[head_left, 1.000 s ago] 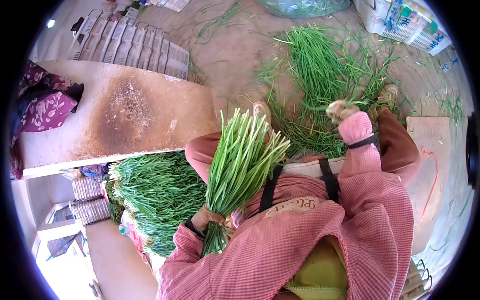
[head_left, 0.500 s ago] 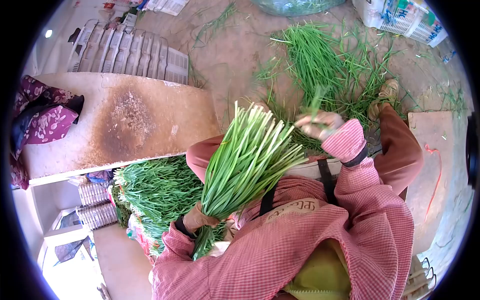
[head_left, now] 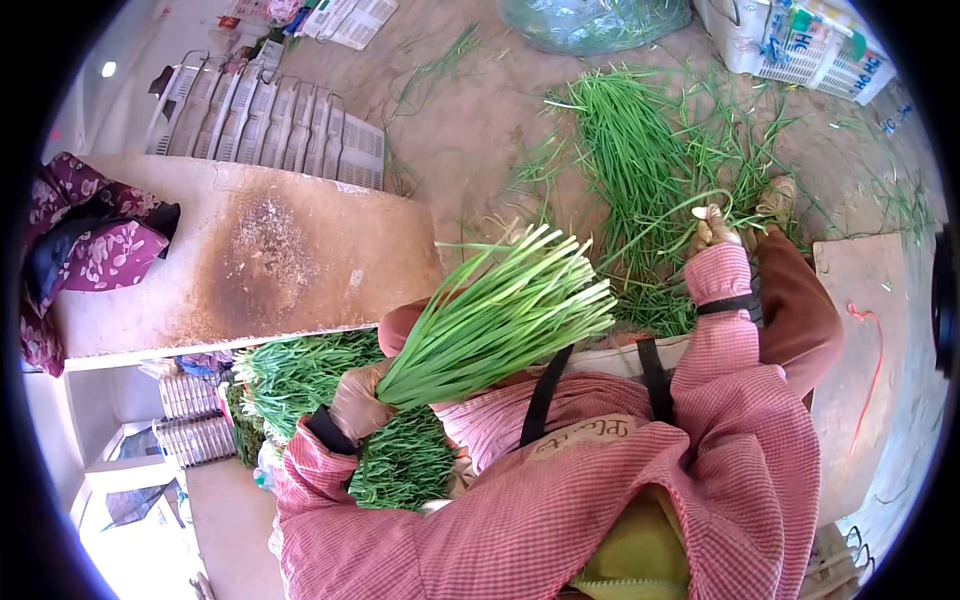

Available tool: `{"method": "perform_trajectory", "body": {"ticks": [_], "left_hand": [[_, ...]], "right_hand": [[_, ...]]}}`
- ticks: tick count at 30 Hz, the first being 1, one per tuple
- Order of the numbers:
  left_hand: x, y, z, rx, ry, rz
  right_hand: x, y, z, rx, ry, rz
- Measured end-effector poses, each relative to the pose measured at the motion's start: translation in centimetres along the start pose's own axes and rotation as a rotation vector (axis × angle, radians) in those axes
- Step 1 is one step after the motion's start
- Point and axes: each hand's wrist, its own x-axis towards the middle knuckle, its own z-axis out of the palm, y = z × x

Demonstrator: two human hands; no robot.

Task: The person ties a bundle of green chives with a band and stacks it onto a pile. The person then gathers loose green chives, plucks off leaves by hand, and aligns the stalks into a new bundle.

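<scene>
My gloved left hand (head_left: 360,402) is closed around one end of a thick bunch of chives (head_left: 490,325). The bunch fans out over my lap, its pale cut ends pointing up and to the right. By my right knee, my gloved right hand (head_left: 713,233) is pinched shut with a thin, curled chive blade (head_left: 715,195) at its fingertips. Beyond that hand a loose heap of chives (head_left: 625,130) lies on the floor, with stray blades scattered around it. Below my left hand is a dense pile of chives (head_left: 405,465), partly hidden by my arm.
A stained board (head_left: 370,235) stands at the left with a purple flowered cloth (head_left: 115,250) on it. Stacked plastic crates (head_left: 260,120) are behind it. A clear bag (head_left: 595,25) and a white crate (head_left: 800,50) stand at the far side. Another board (head_left: 860,350) lies right.
My left hand has raised the bunch and tipped it further to the right. My right hand has moved right and away from the bunch, towards my right foot.
</scene>
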Motion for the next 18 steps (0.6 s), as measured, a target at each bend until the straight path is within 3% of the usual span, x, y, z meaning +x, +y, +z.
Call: {"method": "perform_trajectory", "body": {"ticks": [3, 5, 6, 8, 9, 10, 12, 13, 14, 15, 18], "left_hand": [[1.0, 0.6, -0.4, 0.234, 0.053, 0.094], [1.7, 1.1, 0.0, 0.284, 0.104, 0.164], [1.9, 1.3, 0.0, 0.332, 0.163, 0.228], [2.0, 1.5, 0.3, 0.323, 0.197, 0.228], [2.0, 2.9, 0.5, 0.515, 0.263, 0.294], [2.0, 3.8, 0.4, 0.708, 0.330, 0.360], [2.1, 3.6, -0.3, 0.810, 0.340, 0.370], [2.2, 3.6, -0.9, 0.931, 0.360, 0.405], [2.2, 3.5, -1.3, 1.050, 0.377, 0.437], [2.4, 3.4, -1.7, 1.090, 0.395, 0.418], [3.2, 4.9, -2.8, 1.153, 0.445, 0.490]], "right_hand": [[-4.4, 0.2, 3.0, -0.537, -0.447, -0.467], [-8.2, 0.5, 5.7, -1.253, -0.612, -0.793], [-9.9, 0.1, 7.5, -1.870, -0.465, -0.942], [-8.3, 2.6, 9.0, -2.036, -0.442, -0.704], [-7.8, 3.4, 10.9, -2.161, -0.436, -0.551], [-6.7, 4.4, 11.4, -2.117, -0.478, -0.506], [-5.6, 5.0, 12.1, -1.983, -0.580, -0.430], [-5.8, 5.2, 11.9, -1.936, -0.538, -0.510], [-4.1, 7.0, 10.1, -1.555, -0.540, -0.653], [-1.6, 8.5, 9.1, -1.234, -0.649, -0.550], [-0.8, 8.2, 10.0, -0.724, -0.699, -0.430]]}}
